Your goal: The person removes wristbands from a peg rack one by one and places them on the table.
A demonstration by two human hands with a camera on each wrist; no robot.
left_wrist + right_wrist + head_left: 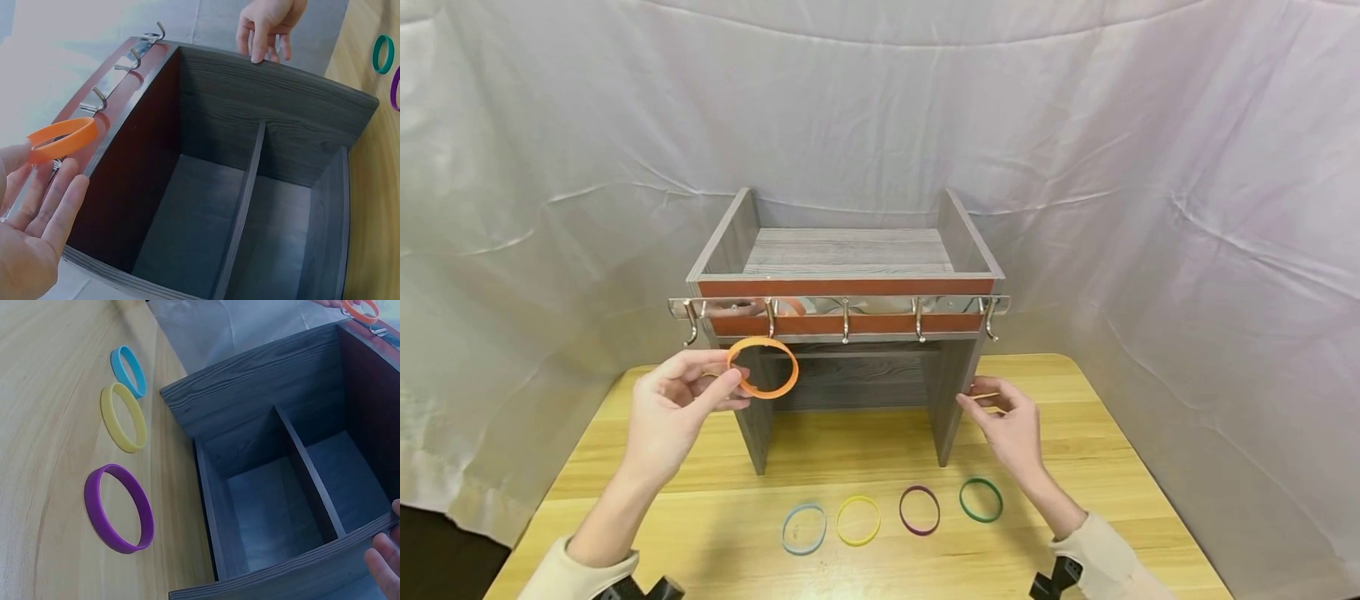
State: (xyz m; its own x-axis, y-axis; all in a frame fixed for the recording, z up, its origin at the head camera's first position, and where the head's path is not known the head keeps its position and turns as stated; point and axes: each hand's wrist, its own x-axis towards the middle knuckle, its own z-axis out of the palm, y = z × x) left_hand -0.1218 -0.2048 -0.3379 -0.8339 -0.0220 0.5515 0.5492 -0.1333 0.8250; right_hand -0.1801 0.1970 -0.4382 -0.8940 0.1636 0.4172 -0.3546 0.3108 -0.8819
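Observation:
My left hand point(673, 400) pinches an orange wristband point(793, 379) between thumb and fingers, in front of the left end of the hook rail. In the left wrist view the orange wristband point(62, 139) stands near a metal hook, and the other fingers are spread below it. The grey wooden shelf point(951, 392) has a red-brown front board bearing a metal rail with several hooks point(846, 321). At its right side panel, my right hand point(1009, 425) holds the edge with thumb and fingertips. The right wrist view shows only those fingertips point(382, 565) at the panel.
On the wooden table point(700, 533) before the shelf lie a light blue wristband point(785, 533), a yellow wristband point(838, 525), a purple wristband point(902, 512) and a green wristband point(962, 500), in a row. Grey cloth point(880, 117) hangs behind and at both sides.

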